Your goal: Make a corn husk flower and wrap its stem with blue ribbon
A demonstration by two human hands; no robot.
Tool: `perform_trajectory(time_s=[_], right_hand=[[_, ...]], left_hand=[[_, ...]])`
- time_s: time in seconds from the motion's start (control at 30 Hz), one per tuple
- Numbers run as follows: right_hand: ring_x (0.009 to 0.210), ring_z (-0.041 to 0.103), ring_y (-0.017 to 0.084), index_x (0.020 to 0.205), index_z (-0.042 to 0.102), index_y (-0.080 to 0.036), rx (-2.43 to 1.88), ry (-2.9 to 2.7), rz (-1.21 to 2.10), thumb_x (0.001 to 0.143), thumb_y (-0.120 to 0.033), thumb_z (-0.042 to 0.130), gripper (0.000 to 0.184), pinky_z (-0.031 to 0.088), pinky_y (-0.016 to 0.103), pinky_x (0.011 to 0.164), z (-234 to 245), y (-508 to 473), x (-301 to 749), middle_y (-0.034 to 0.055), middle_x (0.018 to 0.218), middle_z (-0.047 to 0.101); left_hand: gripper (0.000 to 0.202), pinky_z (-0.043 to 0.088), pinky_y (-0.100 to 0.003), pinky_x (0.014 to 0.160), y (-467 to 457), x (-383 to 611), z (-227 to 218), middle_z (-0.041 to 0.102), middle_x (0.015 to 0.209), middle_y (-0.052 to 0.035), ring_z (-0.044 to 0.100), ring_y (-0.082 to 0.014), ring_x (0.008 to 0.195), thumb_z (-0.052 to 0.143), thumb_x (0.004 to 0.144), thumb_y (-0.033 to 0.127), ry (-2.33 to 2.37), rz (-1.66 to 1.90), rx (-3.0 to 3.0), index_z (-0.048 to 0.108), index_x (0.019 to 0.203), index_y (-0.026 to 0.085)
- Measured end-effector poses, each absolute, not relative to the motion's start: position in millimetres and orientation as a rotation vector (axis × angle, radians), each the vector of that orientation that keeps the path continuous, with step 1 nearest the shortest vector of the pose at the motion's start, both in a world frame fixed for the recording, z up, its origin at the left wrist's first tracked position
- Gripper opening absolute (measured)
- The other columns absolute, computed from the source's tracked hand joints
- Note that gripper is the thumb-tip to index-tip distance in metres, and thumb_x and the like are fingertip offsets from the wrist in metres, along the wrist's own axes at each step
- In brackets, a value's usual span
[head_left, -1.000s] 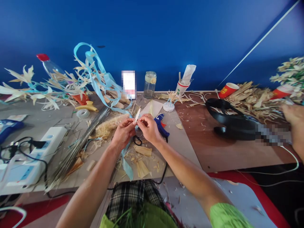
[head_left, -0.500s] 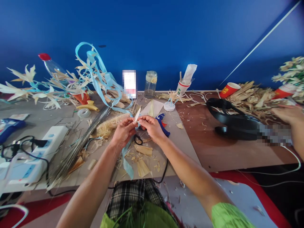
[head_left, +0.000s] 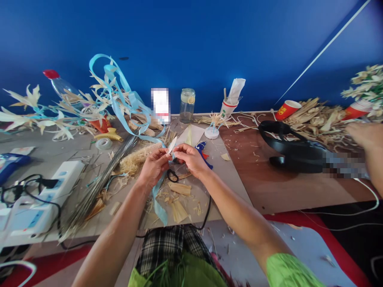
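Note:
A pale, pointed piece of corn husk (head_left: 171, 144) stands up between my fingertips above the table. My left hand (head_left: 154, 165) pinches its lower end. My right hand (head_left: 191, 159) is closed at the same spot, its thumb and finger against the husk's base. Just below lies a black loop, perhaps a scissors handle (head_left: 172, 175), partly covered. A light blue ribbon (head_left: 160, 205) runs under my hands toward the table's front edge. Beside my right hand rests a blue tool (head_left: 204, 155), partly hidden. Loose husk scraps (head_left: 179, 188) lie in front.
On the left are a bundle of thin wires (head_left: 98, 191), a white power strip (head_left: 64, 179) and husk flowers (head_left: 36, 115). A glass jar (head_left: 187, 107) and a paper cup (head_left: 229, 108) stand behind. To the right are a black object (head_left: 295, 153) and another person's hand (head_left: 360, 137).
The view has shifted slightly. Both my hands stay together around the husk piece, which leans a little more. The other person's hand at the right has moved a little.

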State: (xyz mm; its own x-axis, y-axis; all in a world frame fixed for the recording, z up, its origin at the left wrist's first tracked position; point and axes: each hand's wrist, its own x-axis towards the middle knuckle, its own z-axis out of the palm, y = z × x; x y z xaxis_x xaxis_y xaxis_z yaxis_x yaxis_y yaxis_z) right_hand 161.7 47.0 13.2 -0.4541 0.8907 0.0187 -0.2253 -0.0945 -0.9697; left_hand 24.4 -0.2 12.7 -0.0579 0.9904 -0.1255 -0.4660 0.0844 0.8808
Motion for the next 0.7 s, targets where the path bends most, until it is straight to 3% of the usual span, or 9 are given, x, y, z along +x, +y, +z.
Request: perform_trajectory(time_s=[0.2,0.43,0.7], right_hand=[[0.072,0.056,0.011,0.079,0.061,-0.017,-0.677,-1.552,1.52,0.068,-0.028,0.065,0.016,0.046,0.027,0.072,10.2,47.2,159.7,-0.0008,0.077,0.061],[0.057,0.049,0.008,0.085,0.061,-0.019,-0.722,-1.534,1.523,0.071,-0.033,0.064,0.02,0.041,0.022,0.056,9.8,49.5,163.7,-0.0018,0.073,0.059],[0.067,0.056,0.012,0.078,0.062,-0.018,-0.712,-1.59,1.47,0.072,-0.033,0.064,0.017,0.043,0.025,0.063,12.3,47.1,161.7,0.0,0.074,0.061]], left_hand=[[0.026,0.025,-0.013,0.037,-0.6,25.3,14.6,0.056,0.058,0.0043,0.036,0.0001,0.038,0.078,0.062,0.023,0.931,1.382,0.721,0.06,0.079,0.014],[0.029,0.024,-0.013,0.037,-1.6,24.2,16.0,0.06,0.061,0.002,0.035,0.0004,0.038,0.079,0.061,0.023,0.955,1.385,0.689,0.06,0.081,0.014],[0.025,0.023,-0.013,0.037,-1.5,23.8,14.1,0.057,0.061,0.0029,0.035,0.0009,0.038,0.077,0.063,0.023,0.909,1.367,0.711,0.061,0.08,0.014]])
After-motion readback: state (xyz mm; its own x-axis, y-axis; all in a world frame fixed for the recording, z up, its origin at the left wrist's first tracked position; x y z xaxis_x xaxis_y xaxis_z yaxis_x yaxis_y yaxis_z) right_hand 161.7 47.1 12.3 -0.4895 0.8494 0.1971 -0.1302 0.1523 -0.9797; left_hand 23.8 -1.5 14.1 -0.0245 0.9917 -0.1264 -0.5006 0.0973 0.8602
